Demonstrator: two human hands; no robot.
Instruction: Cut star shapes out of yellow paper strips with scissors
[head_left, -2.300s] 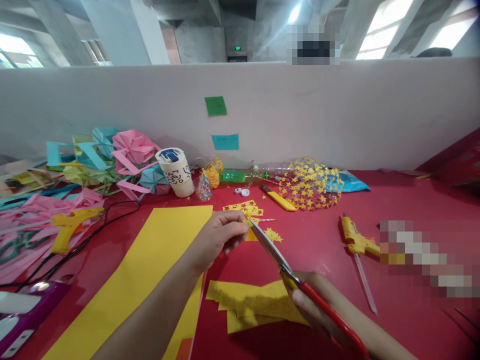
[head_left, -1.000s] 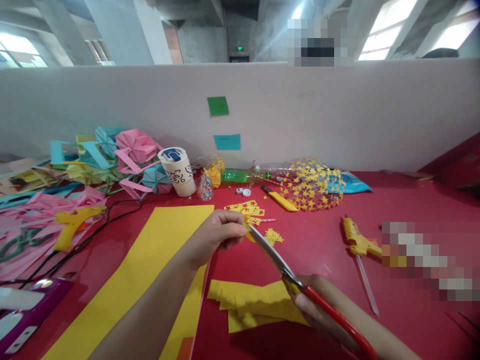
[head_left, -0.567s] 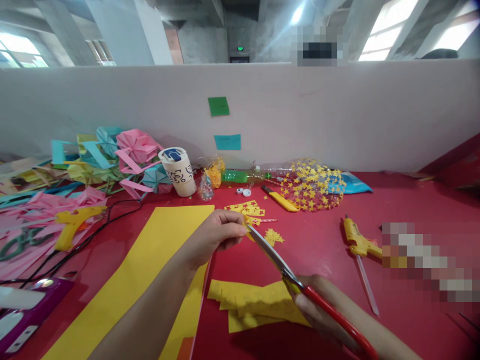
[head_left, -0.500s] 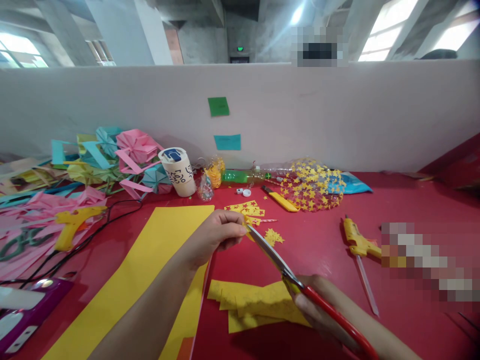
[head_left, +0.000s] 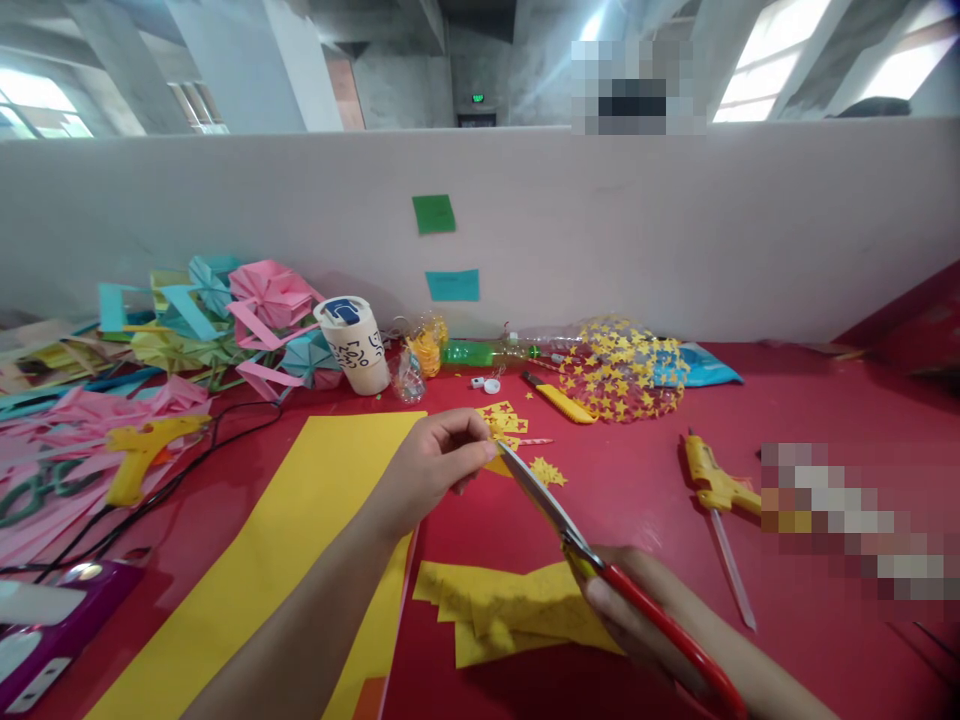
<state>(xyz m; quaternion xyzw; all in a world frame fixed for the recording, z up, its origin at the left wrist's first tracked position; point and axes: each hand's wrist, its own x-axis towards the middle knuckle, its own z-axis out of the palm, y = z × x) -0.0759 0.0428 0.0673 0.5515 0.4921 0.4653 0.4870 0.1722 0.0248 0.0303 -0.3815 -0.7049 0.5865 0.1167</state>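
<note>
My left hand (head_left: 442,455) pinches a small piece of yellow paper (head_left: 498,463) between thumb and forefinger. In my right hand (head_left: 637,600) is a pair of scissors (head_left: 540,497) with red handles, its blades pointing up and left. The blade tips meet the paper right at my left fingertips. Below the blades lies a fanned stack of yellow paper strips (head_left: 502,605). A little pile of cut yellow stars (head_left: 548,471) and strips with star-shaped holes (head_left: 512,420) lie just beyond my hands.
Large yellow sheets (head_left: 300,530) lie under my left forearm. A yellow glue gun (head_left: 709,475) rests at right, another glue gun (head_left: 146,455) at left. Further back are a utility knife (head_left: 562,400), a white cup (head_left: 354,345), a star-covered clear bottle (head_left: 626,370) and folded paper shapes (head_left: 274,290).
The left hand has turned slightly, and the small paper piece at its fingertips has shifted with it. The scissors stay at the paper, their blades looking much the same.
</note>
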